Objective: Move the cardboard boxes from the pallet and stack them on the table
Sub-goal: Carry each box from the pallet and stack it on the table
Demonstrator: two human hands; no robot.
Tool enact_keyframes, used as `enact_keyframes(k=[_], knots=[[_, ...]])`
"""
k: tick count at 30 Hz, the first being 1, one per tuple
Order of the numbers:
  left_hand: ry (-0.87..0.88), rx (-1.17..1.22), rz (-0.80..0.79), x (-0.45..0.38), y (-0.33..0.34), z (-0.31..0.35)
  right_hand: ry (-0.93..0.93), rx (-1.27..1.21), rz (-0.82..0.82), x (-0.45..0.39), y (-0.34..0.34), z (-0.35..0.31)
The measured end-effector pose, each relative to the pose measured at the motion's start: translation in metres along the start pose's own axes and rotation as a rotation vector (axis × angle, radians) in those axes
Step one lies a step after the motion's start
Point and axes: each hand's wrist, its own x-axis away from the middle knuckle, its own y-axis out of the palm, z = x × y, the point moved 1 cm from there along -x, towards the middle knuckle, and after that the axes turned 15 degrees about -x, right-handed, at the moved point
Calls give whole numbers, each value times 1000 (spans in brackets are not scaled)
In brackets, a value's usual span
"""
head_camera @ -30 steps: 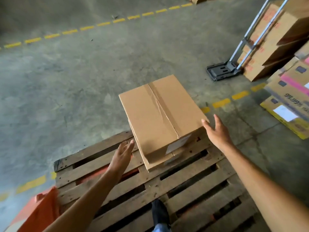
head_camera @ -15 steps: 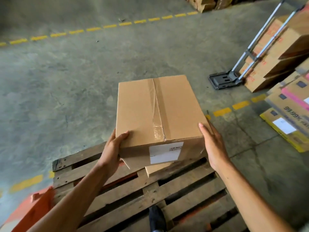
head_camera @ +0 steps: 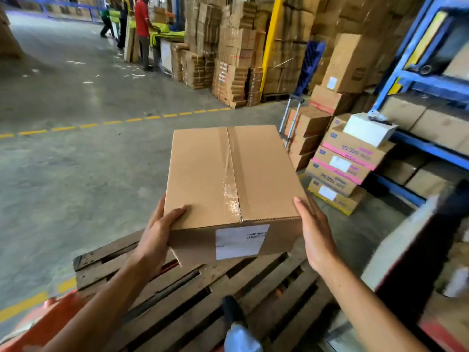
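The left hand (head_camera: 154,240) grips the cardboard box (head_camera: 233,179) at its near left corner, thumb on top; the right hand (head_camera: 316,237) presses flat, fingers straight, against its right side. The box is held above the wooden pallet (head_camera: 203,295). Even inward pressure and a level carry would serve best. Beyond the box lie concrete floor (head_camera: 76,174) and stacked cartons (head_camera: 342,163) to its right; no table is visible.

Lighting even, daylight-bright; image quality fair.
Sheen on concrete floor (head_camera: 83,92) far left and glare on box tape (head_camera: 231,196). Motion blur smears right and lower edges; wide-angle bending at borders.
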Motion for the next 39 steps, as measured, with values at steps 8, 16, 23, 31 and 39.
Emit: enact_keyframes(k=[8, 16, 23, 31, 39], knots=[[-53, -133, -347, 162, 60, 35, 17, 143, 241, 203, -124, -85], [-194, -314, -626, 282, 157, 36, 124, 173, 523, 373, -248, -127], [-129, -423, -865, 423, 275, 25, 93, 137, 781, 553, -363, -163], [36, -361, -1251, 581, 379, 7, -29, 121, 1050, 711, -474, -198], [140, -307, -1327, 618, 500, -1, -121, 103, 1097, 718, -577, -220]])
